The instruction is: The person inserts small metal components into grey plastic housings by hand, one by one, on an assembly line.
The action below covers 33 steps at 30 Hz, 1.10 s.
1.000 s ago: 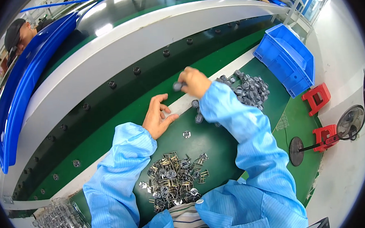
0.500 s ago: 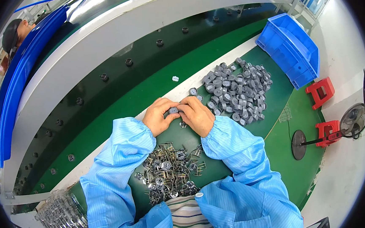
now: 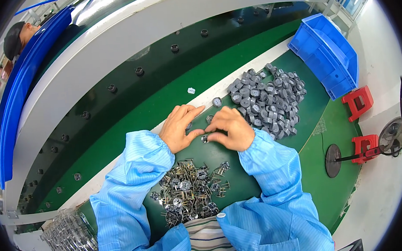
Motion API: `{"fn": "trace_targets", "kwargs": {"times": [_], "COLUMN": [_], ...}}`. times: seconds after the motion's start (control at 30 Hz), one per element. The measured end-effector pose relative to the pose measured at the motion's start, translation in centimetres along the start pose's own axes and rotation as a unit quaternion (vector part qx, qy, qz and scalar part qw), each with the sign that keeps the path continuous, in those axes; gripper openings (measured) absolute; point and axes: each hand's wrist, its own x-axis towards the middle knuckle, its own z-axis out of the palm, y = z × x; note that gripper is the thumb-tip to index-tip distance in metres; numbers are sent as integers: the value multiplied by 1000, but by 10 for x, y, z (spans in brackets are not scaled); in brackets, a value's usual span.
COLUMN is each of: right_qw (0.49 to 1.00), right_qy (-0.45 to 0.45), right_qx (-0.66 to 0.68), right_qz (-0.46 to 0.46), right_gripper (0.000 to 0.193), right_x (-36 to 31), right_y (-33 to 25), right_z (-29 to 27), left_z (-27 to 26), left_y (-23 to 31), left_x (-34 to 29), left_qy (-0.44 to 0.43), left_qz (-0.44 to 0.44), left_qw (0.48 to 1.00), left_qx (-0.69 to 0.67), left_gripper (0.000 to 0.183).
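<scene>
My left hand (image 3: pixel 179 128) curls its thumb and fingers around a grey round plastic housing (image 3: pixel 189 126), mostly hidden between them. To its right, my right hand (image 3: pixel 231 129) has thumb and forefinger closed on a small clear-and-metal pin insert (image 3: pixel 204 138) at the green tabletop. Another grey housing (image 3: pixel 209 119) lies by the right fingertips, and one more (image 3: pixel 216 102) sits farther off beside the white rail. Nearer my body is a loose pile of pin inserts (image 3: pixel 191 187) with brass-coloured prongs. A large heap of grey housings (image 3: pixel 267 100) spreads to the right of my right hand.
Beyond the white rail (image 3: pixel 248 66), a dark green conveyor carries a row of spaced round parts (image 3: pixel 174 48). A small white piece (image 3: pixel 191 90) lies past the rail. Blue bins (image 3: pixel 326 53), red stools (image 3: pixel 358 103) and a fan (image 3: pixel 390 135) stand right. Clear stacked packaging (image 3: pixel 68 232) sits lower left.
My right hand has left the grey housing and come down to the pin insert on the table, pinching it. The housing stays in my left hand. The conveyor's parts have shifted slightly left.
</scene>
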Motion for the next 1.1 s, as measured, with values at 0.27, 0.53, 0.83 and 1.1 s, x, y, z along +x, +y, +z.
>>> {"fn": "trace_targets", "kwargs": {"times": [0.27, 0.53, 0.83, 1.1], "right_qw": [995, 994, 987, 991], "right_qy": [-5, -25, 32, 103], "right_qx": [-95, -109, -145, -66], "right_qz": [-11, -8, 56, 45], "right_gripper": [16, 21, 27, 13], "right_x": [-5, -4, -2, 3], "right_y": [-7, -4, -20, -13], "right_z": [24, 4, 14, 12], "left_z": [-7, -12, -20, 2], "left_y": [-1, -26, -34, -9], "left_x": [-1, 0, -1, -5], "left_qy": [-27, -127, -146, -52], "left_qz": [-27, 20, -28, -8], "left_qw": [998, 990, 981, 998], "left_qx": [-58, -60, -126, -29], "left_gripper": [53, 44, 43, 37]}}
